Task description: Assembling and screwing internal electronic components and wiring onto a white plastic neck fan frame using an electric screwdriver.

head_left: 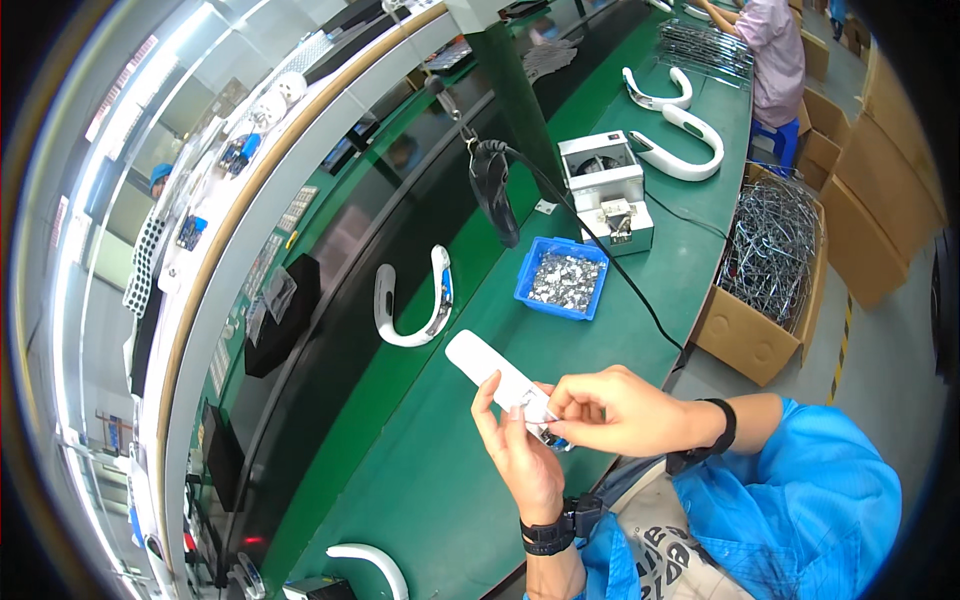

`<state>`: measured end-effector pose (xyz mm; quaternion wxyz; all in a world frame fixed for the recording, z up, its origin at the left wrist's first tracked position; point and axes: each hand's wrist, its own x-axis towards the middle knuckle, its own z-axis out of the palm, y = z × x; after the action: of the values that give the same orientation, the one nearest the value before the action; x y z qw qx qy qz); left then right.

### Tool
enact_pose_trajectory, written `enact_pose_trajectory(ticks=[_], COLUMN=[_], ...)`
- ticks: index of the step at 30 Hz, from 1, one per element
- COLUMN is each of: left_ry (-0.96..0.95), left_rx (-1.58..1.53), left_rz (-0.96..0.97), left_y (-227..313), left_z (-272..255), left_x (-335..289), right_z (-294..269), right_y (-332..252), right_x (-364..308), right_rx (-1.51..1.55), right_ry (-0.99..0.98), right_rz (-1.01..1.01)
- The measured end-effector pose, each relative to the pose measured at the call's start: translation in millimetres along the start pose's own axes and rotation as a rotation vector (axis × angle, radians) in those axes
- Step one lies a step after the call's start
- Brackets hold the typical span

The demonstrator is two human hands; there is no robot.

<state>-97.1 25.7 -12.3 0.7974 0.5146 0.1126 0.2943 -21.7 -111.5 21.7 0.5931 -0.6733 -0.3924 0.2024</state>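
Observation:
My left hand (522, 455) grips a long white plastic casing (488, 364) from below, with its fingers and thumb along the sides. At the casing's near end, my right hand (622, 408) has its thumb and fingers pinched together against it. Whatever sits between those fingertips is too small or hidden to name. Dark and blue inner parts (551, 437) show at that near end, under the right hand. Beyond the hands a blue plastic bin (524, 296) holds many small metal pieces (566, 279). Left of it lies a white U-shaped neckband (408, 337) with parts exposed along one arm.
A white and grey bench device (612, 190) stands behind the bin, its black cable crossing the green table (450, 480). A dark tool (492, 190) hangs above. More white neckbands (700, 140) lie farther back. To the right stands a carton (745, 335) of metal wires; a person (775, 50) sits beyond.

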Motion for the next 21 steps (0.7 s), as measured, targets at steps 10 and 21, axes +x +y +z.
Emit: enact_pose_trajectory(ticks=[10, 21], left_ry=[-0.064, -0.107], left_rx=[-0.046, -0.076], left_rz=[-0.05, -0.06], left_y=[-7.7, -8.3], left_z=[-1.2, -5.4], left_x=[-2.1, 1.7], right_z=[0.7, 15.5], right_y=[11.0, 24.2], right_x=[-6.0, -7.4], right_rx=[0.393, -0.622], right_ry=[0.051, 0.325], right_rz=[0.266, -0.547])
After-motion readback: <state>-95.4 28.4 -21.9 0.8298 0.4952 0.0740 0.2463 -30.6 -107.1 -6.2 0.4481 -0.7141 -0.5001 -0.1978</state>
